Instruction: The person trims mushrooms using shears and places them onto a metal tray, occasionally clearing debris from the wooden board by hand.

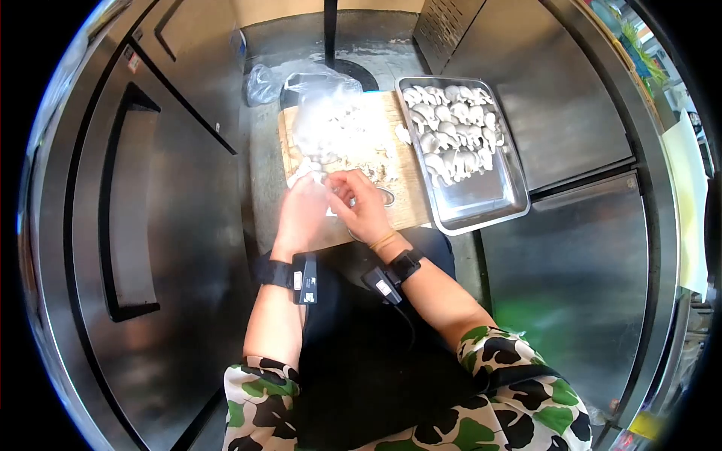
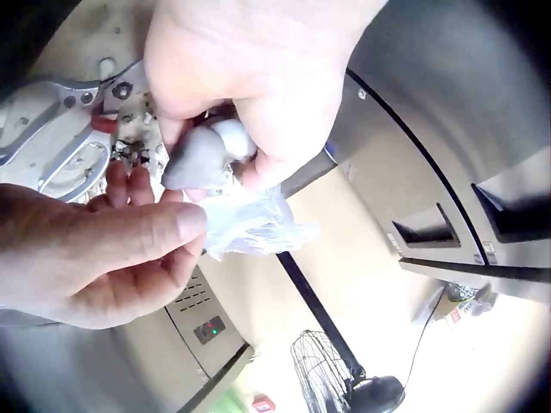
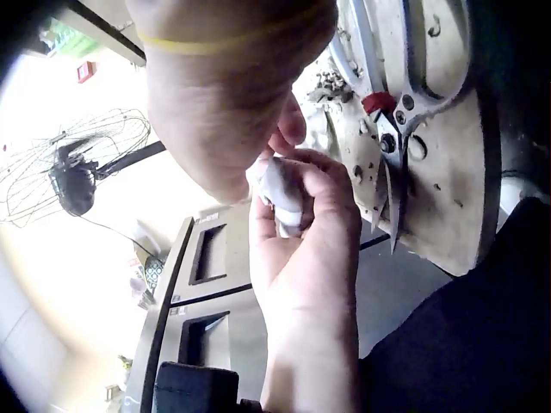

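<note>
On the left stand steel cabinet doors (image 1: 150, 210). Towards the middle, a wooden cutting board (image 1: 406, 188) lies just beyond the person's lap, with a clear plastic bag (image 1: 323, 120) of pale pieces on its far left part. The left hand (image 1: 301, 214) reaches forward from a bent forearm, palm turned inward. Its fingers (image 3: 331, 185) are curled round a small grey-white mushroom (image 2: 202, 155), held just above the board's near edge. The right hand (image 1: 365, 207) comes in to meet it from the right, thumb (image 2: 172, 228) stretched out against a scrap of plastic and fingertips up at the mushroom's base. Whether it grips cannot be told. Scissors (image 1: 387, 197) lie on the board under this hand. Just right of the board, a steel tray (image 1: 481, 214) holds cut mushrooms (image 1: 455, 128) at its far end.
</note>
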A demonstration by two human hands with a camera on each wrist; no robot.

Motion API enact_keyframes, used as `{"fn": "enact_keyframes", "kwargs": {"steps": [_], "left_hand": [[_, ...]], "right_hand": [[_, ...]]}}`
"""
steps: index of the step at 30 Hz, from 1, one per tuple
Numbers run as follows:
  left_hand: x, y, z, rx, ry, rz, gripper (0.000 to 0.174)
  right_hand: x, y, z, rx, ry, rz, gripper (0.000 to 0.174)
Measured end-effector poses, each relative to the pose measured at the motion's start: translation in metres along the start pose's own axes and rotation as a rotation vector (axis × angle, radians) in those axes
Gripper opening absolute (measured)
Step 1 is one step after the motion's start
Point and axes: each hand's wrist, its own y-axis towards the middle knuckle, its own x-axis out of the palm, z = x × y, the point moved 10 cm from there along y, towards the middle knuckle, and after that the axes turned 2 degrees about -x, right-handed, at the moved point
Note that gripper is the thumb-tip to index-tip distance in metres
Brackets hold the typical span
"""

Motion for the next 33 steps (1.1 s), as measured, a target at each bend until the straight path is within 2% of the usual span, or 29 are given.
{"fn": "enact_keyframes", "kwargs": {"steps": [1, 3, 6, 9, 15, 18, 21, 22, 25, 27, 28, 30, 32, 33], "left_hand": [[0.003, 0.002, -0.002, -0.004, 0.06, -0.036, 0.023], [0.009, 0.002, 0.001, 0.077, 0.5, -0.039, 0.025], [0.015, 0.004, 0.005, 0.149, 0.724, -0.039, 0.027], [0.017, 0.003, 0.007, 0.173, 0.806, -0.021, 0.026], [0.01, 0.01, 0.015, 0.345, 1.27, -0.001, 0.027], [0.012, 0.01, 0.014, 0.36, 1.316, 0.015, 0.028], [0.018, 0.008, 0.01, 0.377, 1.344, -0.035, 0.031], [0.021, 0.009, 0.009, 0.404, 1.326, -0.061, 0.032], [0.017, 0.011, 0.004, 0.332, 0.963, -0.156, 0.035], [0.019, 0.008, 0.005, 0.338, 0.987, -0.155, 0.024], [0.024, 0.003, 0.007, 0.394, 1.183, -0.118, 0.019], [0.032, -0.002, 0.009, 0.421, 1.356, -0.064, 0.026], [0.028, -0.001, 0.01, 0.38, 1.296, -0.032, 0.022], [0.023, 0.002, 0.011, 0.365, 1.259, -0.017, 0.021]], "right_hand": [[-0.002, 0.002, -0.002, 0.018, -0.004, 0.009, 0.026], [-0.003, 0.003, 0.003, 0.054, 0.004, 0.021, 0.027], [-0.002, 0.003, 0.013, 0.028, -0.04, 0.041, 0.026], [-0.002, 0.003, 0.024, 0.041, 0.086, 0.093, 0.022], [-0.008, 0.002, 0.053, 0.152, 0.233, 0.215, 0.01], [0.005, -0.001, 0.079, 0.34, 0.54, 0.198, 0.006], [0.0, -0.005, 0.08, 0.462, 0.589, 0.215, 0.006], [0.0, -0.005, 0.081, 0.461, 0.603, 0.224, 0.006], [-0.006, -0.003, 0.081, 0.435, 0.645, 0.28, 0.005], [-0.012, -0.001, 0.081, 0.387, 0.68, 0.36, 0.005], [-0.016, 0.0, 0.085, 0.353, 0.591, 0.38, 0.004], [-0.025, 0.002, 0.087, 0.284, 0.41, 0.421, 0.006], [-0.04, 0.006, 0.058, 0.036, 0.044, 0.437, 0.014], [-0.037, 0.008, 0.05, 0.019, -0.004, 0.393, 0.016]]}}
